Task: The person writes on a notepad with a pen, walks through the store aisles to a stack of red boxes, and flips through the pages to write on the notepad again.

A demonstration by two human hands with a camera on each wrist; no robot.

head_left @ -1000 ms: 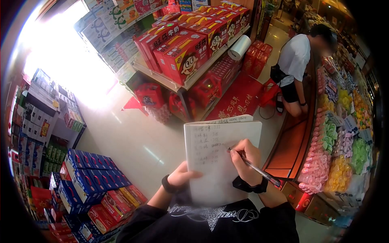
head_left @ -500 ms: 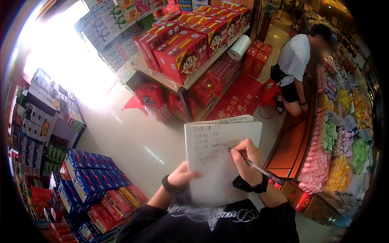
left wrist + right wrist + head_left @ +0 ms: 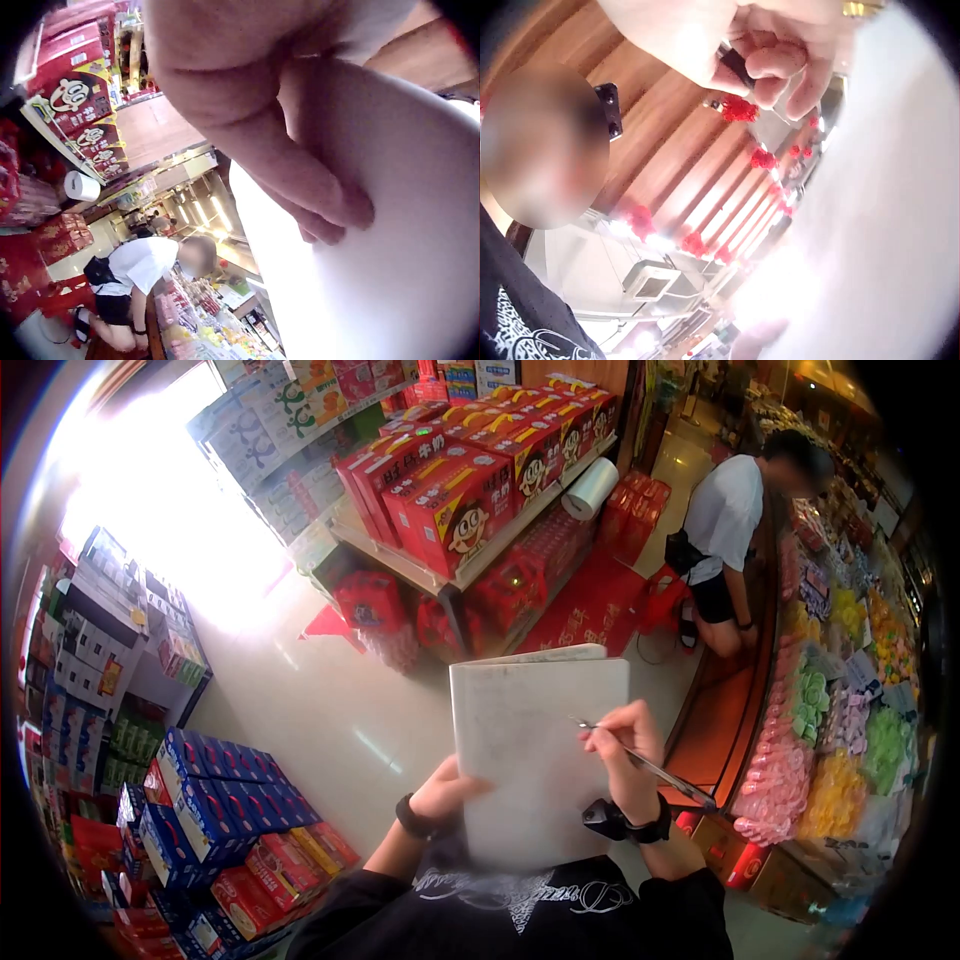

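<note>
A white-paged notebook (image 3: 530,760) is held up in front of my chest, its page bright and its writing only a faint blur. My left hand (image 3: 445,790) grips its left edge, thumb lying on the page. In the left wrist view, curled fingers (image 3: 300,172) press against the pale sheet. A slim pen (image 3: 660,772) is pinched between the thumb and fingers of my right hand (image 3: 632,745) over the page's right side. Its tip points up and left. From the right wrist, the dark pen grip (image 3: 736,66) shows between the fingers, beside the white page.
Red milk cartons (image 3: 450,510) fill a shelf ahead. Blue and red boxes (image 3: 235,800) are stacked at lower left. On the right, a person in a white shirt (image 3: 725,515) leans over a wooden counter (image 3: 715,730) beside bagged sweets (image 3: 780,790).
My right hand has drawn right with the pen, whose tip now stands off from the writing. The handwritten lines have faded to blur. My left hand keeps its grip on the notebook.
</note>
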